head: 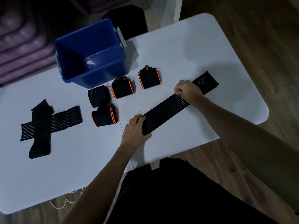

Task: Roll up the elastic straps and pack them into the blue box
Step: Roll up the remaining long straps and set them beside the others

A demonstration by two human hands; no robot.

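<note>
Both grips are closed on one long ribbed strap that is laid flat and diagonal across the desk. Its near end is pinched by the left hand, with the thumb at the lower corner and the fingers curled over the end edge. Farther along, the strap is clamped by the right hand, fingers bunched on top; a short length of the strap is seen beyond this hand, flat on the desk toward the far right edge.

To the left of the left hand, an orange-edged roll is seen lying on the desk, touched at its far side by a ribbed roll. Well apart at the left, a flat ribbed strap is crossed by a plain black strap laid over it, neither rolled.

Beyond the ribbed roll, two more orange-edged rolls are stood side by side: one just in front of the box, the other to its right.

At the far side the blue box is set on the desk, open, with no straps visible inside; its bottom is partly in shadow.
</note>
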